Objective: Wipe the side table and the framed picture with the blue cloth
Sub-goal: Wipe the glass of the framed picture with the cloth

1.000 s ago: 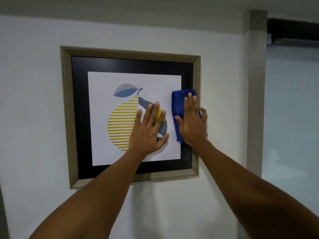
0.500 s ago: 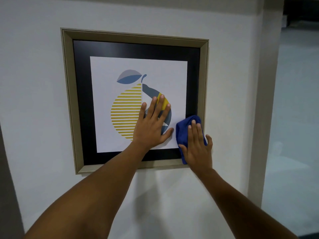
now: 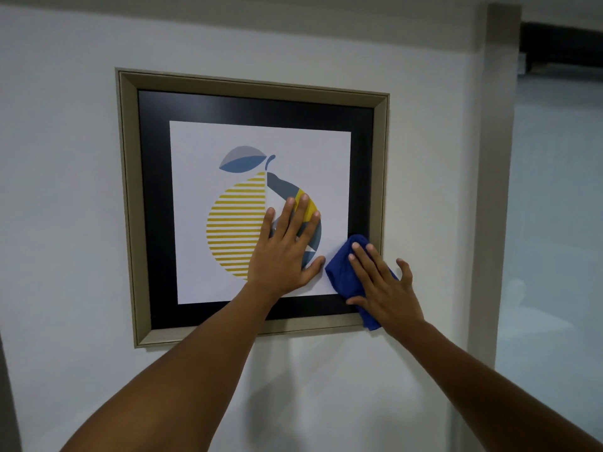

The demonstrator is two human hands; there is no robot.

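The framed picture (image 3: 130, 197) hangs on a white wall: a beige frame, a black mat and a print of a yellow striped fruit. My left hand (image 3: 287, 249) lies flat on the glass over the fruit, fingers spread, holding nothing. My right hand (image 3: 385, 288) presses the blue cloth (image 3: 342, 272) flat against the picture's lower right corner, over the mat and the frame's bottom edge. The cloth is bunched, and the hand covers part of it. The side table is out of view.
A grey-beige vertical post (image 3: 496, 190) runs down the wall's right end. Beyond it is a pale glass panel (image 3: 554, 223) with a dark rail (image 3: 561, 47) at the top. Bare white wall (image 3: 58, 190) surrounds the picture.
My right hand slid the blue cloth down the picture's right side from mid-height to the lower right corner. My left hand stayed flat on the glass.
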